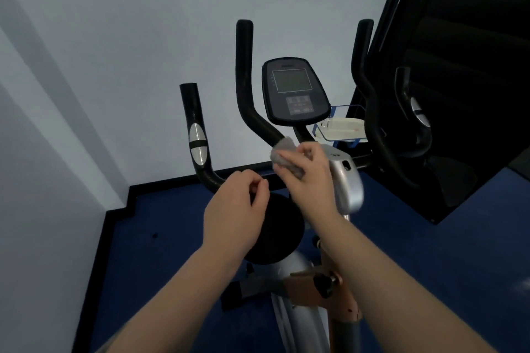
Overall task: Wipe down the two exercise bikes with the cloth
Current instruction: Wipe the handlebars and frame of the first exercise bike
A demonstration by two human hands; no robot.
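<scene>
Grey cloth, black-and-silver bike, blue floor.

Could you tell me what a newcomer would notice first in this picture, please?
Two bare forearms reach up the middle: the right hand presses a grey cloth against the black handlebar just below the console. The left hand hovers lower left, fingers curled, apparently holding nothing. Behind lie a pale wall and blue floor.
</scene>
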